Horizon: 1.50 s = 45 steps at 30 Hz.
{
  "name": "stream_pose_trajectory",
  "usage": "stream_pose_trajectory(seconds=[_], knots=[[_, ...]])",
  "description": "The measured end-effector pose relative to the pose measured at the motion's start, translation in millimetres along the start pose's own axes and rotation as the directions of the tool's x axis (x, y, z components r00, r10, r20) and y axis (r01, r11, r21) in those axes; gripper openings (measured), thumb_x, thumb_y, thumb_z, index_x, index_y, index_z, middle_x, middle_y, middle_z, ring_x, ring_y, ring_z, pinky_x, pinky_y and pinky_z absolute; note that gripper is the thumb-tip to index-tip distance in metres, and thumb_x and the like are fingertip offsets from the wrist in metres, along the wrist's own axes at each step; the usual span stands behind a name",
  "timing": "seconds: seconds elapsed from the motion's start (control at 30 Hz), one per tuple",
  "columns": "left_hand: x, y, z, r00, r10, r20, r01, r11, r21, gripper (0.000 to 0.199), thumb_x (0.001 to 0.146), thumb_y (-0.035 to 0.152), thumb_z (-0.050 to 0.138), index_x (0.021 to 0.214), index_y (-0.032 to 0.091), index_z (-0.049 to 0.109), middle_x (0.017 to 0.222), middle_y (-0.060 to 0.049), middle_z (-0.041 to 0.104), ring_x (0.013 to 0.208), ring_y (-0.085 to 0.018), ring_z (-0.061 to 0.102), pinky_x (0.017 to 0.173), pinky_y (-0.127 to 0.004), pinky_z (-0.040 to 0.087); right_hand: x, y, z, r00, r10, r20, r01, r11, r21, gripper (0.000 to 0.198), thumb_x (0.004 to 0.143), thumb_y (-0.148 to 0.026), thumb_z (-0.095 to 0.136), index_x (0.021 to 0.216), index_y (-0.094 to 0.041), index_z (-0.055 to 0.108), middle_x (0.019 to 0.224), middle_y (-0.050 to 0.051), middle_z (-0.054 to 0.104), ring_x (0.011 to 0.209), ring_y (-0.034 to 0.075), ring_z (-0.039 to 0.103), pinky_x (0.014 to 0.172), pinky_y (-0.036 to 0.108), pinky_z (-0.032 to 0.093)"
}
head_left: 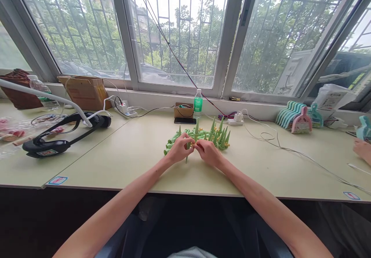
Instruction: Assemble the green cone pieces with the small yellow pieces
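Note:
My left hand [181, 149] is closed around a green pointed piece [188, 154], whose slim tip sticks out below the fingers. My right hand [209, 152] meets it at the fingertips, pinching a small yellow part [194, 144] against the green piece. The fingers hide most of the contact. Just beyond both hands is a pile of similar green pieces. Several cone-tipped ones [222, 137] stand upright on the right side, with yellow bits near their bases. Green tube-like ones [169, 145] lie on the left side.
Behind the pile are a black phone [185, 121], a small cardboard box [183, 111] and a green-labelled bottle [198, 104]. A black headset [55, 144] lies left. White cables [307, 155] cross the right side, near pastel dustpan-like items [303, 121] and another person's hand [362, 150].

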<state>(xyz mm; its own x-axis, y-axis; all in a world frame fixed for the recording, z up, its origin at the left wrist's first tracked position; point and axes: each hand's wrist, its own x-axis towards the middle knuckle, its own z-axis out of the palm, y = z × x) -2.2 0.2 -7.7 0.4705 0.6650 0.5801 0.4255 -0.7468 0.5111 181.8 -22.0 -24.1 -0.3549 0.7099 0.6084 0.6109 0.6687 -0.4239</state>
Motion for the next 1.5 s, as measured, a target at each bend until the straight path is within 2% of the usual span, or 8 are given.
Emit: stream_pose_trajectory(seconds=[0.3,0.77,1.03,1.3,1.5], knots=[[0.0,0.0,0.0,1.0,0.01,-0.002,-0.01,1.0,-0.003,0.011,0.079,0.018,0.061,0.088,0.019,0.067,0.089,-0.001,0.05,0.053,-0.004,0.043,0.055,-0.023,0.045,0.2,-0.8,-0.3,1.0,-0.011,0.005,0.011,1.0,-0.001,0.022,0.096,-0.027,0.043,0.081,-0.018,0.057,0.072,0.002,0.058,0.062,0.014,0.05,0.059,0.025,0.037],[-0.6,1.3,-0.9,0.999,0.044,0.007,-0.044,0.999,0.007,0.01,0.082,0.022,0.06,0.088,0.018,0.066,0.09,-0.002,0.049,0.054,-0.004,0.042,0.055,-0.023,0.043,1.0,-5.0,-4.4,0.999,0.013,0.031,-0.013,1.0,-0.011,0.035,0.099,-0.033,0.036,0.067,-0.02,0.043,0.061,-0.001,0.049,0.053,0.011,0.039,0.054,0.024,0.029],[-0.4,2.9,-1.7,0.998,0.059,0.013,-0.06,0.998,0.009,0.008,0.082,0.02,0.059,0.086,0.018,0.065,0.091,-0.002,0.049,0.052,-0.003,0.041,0.055,-0.023,0.043,1.4,-4.6,-3.8,0.999,0.011,0.04,-0.011,1.0,0.005,0.042,0.101,-0.039,0.032,0.066,-0.019,0.044,0.06,-0.001,0.05,0.052,0.01,0.04,0.054,0.025,0.029],[-0.5,6.0,-2.9,0.999,0.052,0.013,-0.052,0.998,0.024,0.008,0.079,0.016,0.059,0.085,0.017,0.065,0.088,-0.001,0.049,0.054,-0.004,0.041,0.054,-0.022,0.043,0.9,-6.4,-4.0,0.998,0.029,0.057,-0.031,0.999,0.029,0.038,0.098,-0.036,0.041,0.064,-0.019,0.041,0.057,-0.002,0.047,0.05,0.008,0.036,0.052,0.023,0.026],[-0.9,5.5,-2.4,0.998,0.063,0.002,-0.063,0.998,0.018,0.009,0.08,0.016,0.059,0.086,0.017,0.065,0.09,-0.001,0.049,0.052,-0.003,0.039,0.054,-0.021,0.042,1.2,-5.3,-4.5,0.997,0.041,0.062,-0.042,0.999,0.013,0.039,0.098,-0.037,0.039,0.064,-0.018,0.042,0.056,-0.002,0.047,0.05,0.008,0.035,0.052,0.023,0.027]])
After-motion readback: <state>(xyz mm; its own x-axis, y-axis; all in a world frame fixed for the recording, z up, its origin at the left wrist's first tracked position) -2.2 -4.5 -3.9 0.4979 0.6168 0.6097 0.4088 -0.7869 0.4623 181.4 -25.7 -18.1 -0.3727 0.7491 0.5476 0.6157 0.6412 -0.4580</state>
